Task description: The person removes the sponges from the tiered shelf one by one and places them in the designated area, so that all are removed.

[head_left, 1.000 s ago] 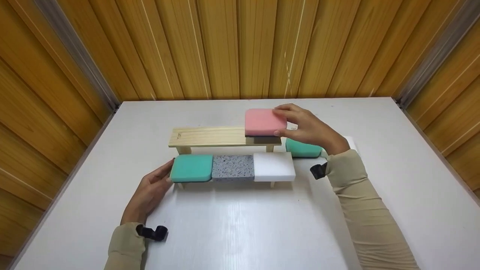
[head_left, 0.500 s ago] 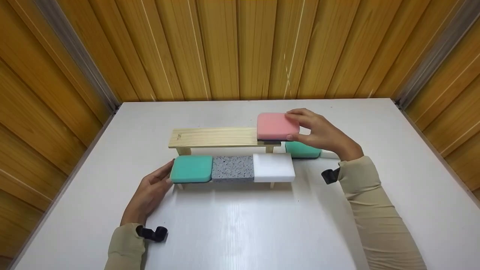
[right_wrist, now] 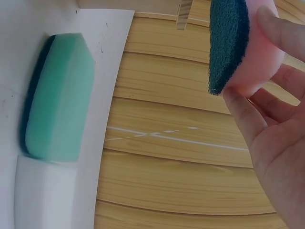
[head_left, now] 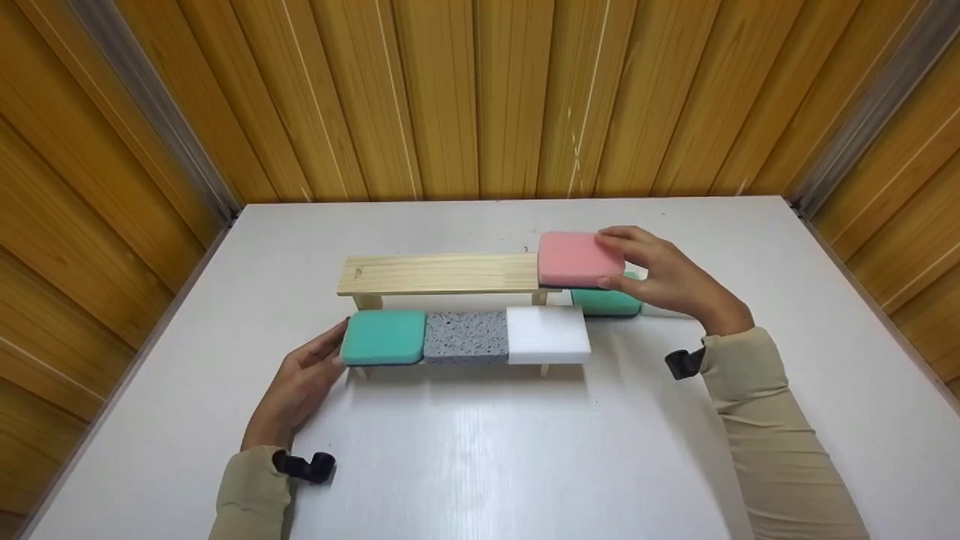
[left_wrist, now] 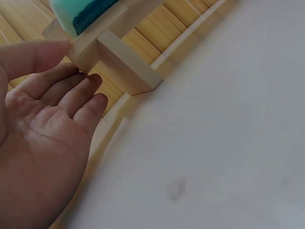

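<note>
My right hand [head_left: 667, 274] pinches a pink scouring sponge [head_left: 576, 257], thumb at its front and fingers at its back. Its dark scouring layer faces down, and it overhangs the right end of the bare upper shelf [head_left: 442, 274] of a two-step wooden stand. Along the lower step sit a green sponge [head_left: 384, 336], a speckled grey sponge [head_left: 466, 334] and a white sponge [head_left: 549, 334], side by side. My left hand [head_left: 300, 382] rests at the lower step's left end. In the left wrist view its thumb and loosely extended fingers lie right at the wood [left_wrist: 114, 59].
Another green sponge [right_wrist: 59, 98] lies on the white table [head_left: 465, 450] behind the stand's right side, with a white block [right_wrist: 45, 191] against it. Wood-patterned panels [head_left: 510, 97] wall in the back and sides.
My right hand has carried the pink sponge right and slightly nearer, from over the upper shelf to past its right end. My left hand and the other sponges stay put.
</note>
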Demonstrator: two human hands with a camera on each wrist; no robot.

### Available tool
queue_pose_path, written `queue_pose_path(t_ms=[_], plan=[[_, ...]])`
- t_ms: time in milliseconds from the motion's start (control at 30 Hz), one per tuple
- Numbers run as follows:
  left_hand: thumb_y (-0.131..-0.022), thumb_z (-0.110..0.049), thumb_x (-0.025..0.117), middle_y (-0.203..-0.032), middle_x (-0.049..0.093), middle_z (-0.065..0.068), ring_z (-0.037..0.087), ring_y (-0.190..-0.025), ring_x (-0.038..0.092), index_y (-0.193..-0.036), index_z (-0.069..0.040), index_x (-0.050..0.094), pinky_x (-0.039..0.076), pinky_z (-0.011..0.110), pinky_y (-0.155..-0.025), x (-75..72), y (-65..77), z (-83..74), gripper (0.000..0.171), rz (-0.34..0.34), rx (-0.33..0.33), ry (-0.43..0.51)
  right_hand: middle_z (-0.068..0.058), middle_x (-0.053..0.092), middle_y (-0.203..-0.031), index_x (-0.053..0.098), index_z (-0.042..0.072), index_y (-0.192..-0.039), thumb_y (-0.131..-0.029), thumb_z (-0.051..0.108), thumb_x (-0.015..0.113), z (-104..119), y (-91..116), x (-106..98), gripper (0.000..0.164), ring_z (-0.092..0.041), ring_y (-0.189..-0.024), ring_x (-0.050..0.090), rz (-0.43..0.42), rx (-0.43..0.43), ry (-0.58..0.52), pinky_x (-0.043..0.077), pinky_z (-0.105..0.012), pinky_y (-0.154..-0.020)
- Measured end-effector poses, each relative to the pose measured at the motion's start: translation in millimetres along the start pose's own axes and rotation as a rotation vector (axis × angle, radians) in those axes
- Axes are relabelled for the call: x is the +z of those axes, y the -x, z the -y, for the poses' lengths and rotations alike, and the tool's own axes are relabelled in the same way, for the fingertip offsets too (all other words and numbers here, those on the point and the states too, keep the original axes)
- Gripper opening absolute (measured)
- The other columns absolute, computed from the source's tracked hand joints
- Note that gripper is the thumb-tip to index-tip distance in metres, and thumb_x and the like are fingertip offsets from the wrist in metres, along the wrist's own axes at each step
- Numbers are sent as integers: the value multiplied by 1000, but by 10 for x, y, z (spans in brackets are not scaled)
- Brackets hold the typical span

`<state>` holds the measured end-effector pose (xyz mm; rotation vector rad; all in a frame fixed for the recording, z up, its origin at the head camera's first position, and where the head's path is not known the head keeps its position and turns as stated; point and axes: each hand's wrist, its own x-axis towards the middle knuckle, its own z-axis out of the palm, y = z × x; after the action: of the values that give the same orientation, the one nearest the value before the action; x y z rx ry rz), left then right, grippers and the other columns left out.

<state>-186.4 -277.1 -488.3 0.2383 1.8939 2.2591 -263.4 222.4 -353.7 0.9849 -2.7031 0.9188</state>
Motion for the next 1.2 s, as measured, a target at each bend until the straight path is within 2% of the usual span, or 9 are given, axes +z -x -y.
queue_pose_path(t_ms=[133,233,333,433,600,1200], plan=[[-94,-1,55,-161,17,11,24,-150,11,-150,3,22,31,15,-110,-3,-5,-4,65,4,7,-13,-17,50,-140,50,-2,-137,-86,17,73,-42,73,-17,60,-34,-129,48,-13,12,13,42,-45,-104],[-94,-2,54,-161,17,11,24,-150,11,-150,3,22,31,14,-110,-4,-8,-10,65,9,9,-19,-17,50,-140,50,-2,-137,-85,17,73,-82,120,-18,60,-34,-129,48,-27,22,20,41,-28,-105],[-94,-2,54,-161,18,11,24,-149,11,-150,3,23,31,14,-110,-4,-4,-13,64,12,12,-18,-18,50,-140,50,-4,-136,-85,17,73,-119,163,-13,59,-36,-129,47,-40,29,13,32,-6,-102],[-94,-1,54,-161,18,11,23,-150,11,-150,2,23,31,15,-111,-9,11,-12,64,18,12,3,-19,48,-141,50,-4,-136,-86,15,72,-142,205,-6,59,-37,-130,46,-45,41,4,24,4,-97],[-95,0,52,-161,17,10,20,-149,12,-151,2,22,31,17,-112,-16,39,-10,63,35,5,48,-20,47,-143,49,-5,-137,-87,15,71,-171,264,1,58,-39,-131,45,-43,61,6,23,5,-96],[-95,-1,52,-161,17,10,11,-147,21,-151,2,22,30,17,-112,-28,41,-12,63,47,14,25,-25,44,-143,46,-7,-138,-88,7,67,-330,478,38,55,-45,-131,42,-63,56,-19,24,6,-94]])
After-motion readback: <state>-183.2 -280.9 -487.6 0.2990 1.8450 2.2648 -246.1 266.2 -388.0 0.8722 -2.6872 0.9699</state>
